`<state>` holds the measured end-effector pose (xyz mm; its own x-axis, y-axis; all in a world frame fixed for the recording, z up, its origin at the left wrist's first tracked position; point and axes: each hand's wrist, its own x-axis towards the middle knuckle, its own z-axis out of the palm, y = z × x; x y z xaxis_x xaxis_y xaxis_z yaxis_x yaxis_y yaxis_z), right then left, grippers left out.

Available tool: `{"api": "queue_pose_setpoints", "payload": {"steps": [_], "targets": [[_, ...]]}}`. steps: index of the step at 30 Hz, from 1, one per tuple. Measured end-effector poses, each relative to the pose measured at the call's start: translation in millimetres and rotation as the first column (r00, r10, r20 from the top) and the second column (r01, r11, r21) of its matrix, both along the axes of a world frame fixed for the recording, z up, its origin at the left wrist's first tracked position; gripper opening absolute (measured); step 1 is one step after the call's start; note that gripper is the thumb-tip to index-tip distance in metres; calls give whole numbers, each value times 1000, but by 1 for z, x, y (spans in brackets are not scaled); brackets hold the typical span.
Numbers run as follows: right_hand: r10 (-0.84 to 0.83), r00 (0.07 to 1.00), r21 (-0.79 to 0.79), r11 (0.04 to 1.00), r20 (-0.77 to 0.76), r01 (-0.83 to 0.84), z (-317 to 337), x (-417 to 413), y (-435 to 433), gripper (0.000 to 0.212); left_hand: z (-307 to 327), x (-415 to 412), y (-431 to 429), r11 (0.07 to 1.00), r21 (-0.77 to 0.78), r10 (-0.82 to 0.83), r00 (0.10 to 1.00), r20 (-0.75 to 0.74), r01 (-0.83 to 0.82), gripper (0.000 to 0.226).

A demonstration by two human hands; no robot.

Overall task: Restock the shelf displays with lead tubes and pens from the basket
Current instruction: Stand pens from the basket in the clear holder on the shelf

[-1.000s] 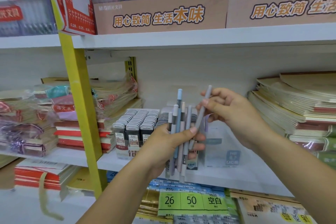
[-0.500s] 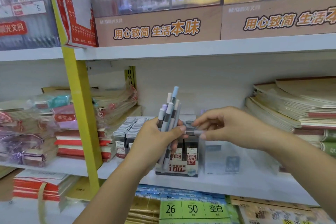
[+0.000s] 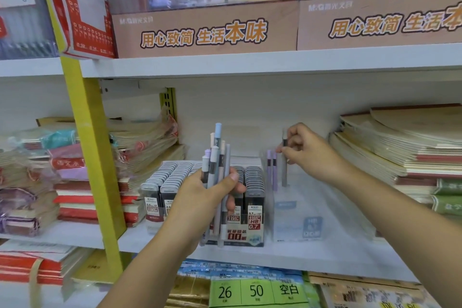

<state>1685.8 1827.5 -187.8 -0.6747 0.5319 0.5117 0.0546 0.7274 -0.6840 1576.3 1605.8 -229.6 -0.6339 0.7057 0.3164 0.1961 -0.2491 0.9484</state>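
2 hands showed: 1 left hand [image 3: 200,197] and 1 right hand [image 3: 307,150]. The left gripped at least 6 pens [image 3: 215,157]; the exact number could not be told. The right pinched 1 grey pen [image 3: 284,172]. 2 lilac pens [image 3: 269,170] stood in 1 clear display box [image 3: 295,220]. Lead tubes [image 3: 172,177] filled at least 4 rows. 2 brown display cartons [image 3: 200,32] lined the upper shelf [image 3: 250,62].

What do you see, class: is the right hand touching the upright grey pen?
Touching. The head view shows the right hand pinching the grey pen near its top.
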Motion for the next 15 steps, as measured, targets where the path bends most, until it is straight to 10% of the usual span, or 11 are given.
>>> {"api": "queue_pose_setpoints", "payload": {"steps": [15], "targets": [[-111, 991, 263, 961, 79, 87, -19, -12, 25, 38, -8, -6, 5, 999, -19, -48, 999, 13, 49, 10]]}}
